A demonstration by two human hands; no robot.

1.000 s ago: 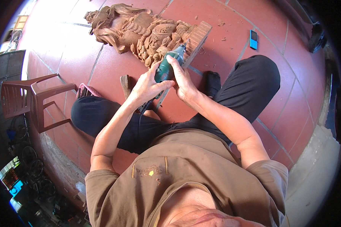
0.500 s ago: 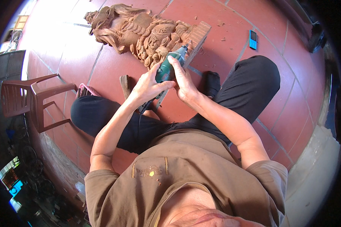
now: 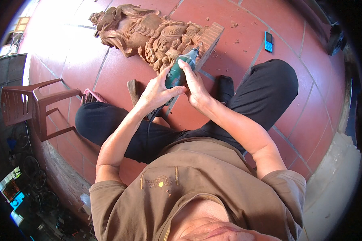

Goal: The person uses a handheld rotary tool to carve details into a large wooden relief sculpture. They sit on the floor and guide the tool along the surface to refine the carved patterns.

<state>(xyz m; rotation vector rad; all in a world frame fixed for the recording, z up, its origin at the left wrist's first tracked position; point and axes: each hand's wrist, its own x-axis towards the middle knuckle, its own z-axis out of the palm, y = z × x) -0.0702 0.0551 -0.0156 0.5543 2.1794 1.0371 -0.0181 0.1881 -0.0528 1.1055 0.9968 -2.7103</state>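
A green rotary tool [image 3: 175, 75] with a grey nose is held between my two hands, its tip reaching the base end of a carved wooden statue [image 3: 151, 34]. My left hand [image 3: 159, 91] wraps the tool from the left side. My right hand [image 3: 194, 83] grips it from the right, with a finger along its upper body. The statue lies on its side on the floor, brown and deeply carved, its flat ridged base toward the right. Whether the bit touches the wood cannot be made out. A dark cord hangs below my left hand.
Red tiles [image 3: 245, 20] carry scattered wood chips near the base. A blue phone [image 3: 268, 42] lies at the right. On the left is a brown plastic chair [image 3: 36, 98] beside a pink basket [image 3: 93, 96]. A wooden piece [image 3: 132, 92] stands near my left knee.
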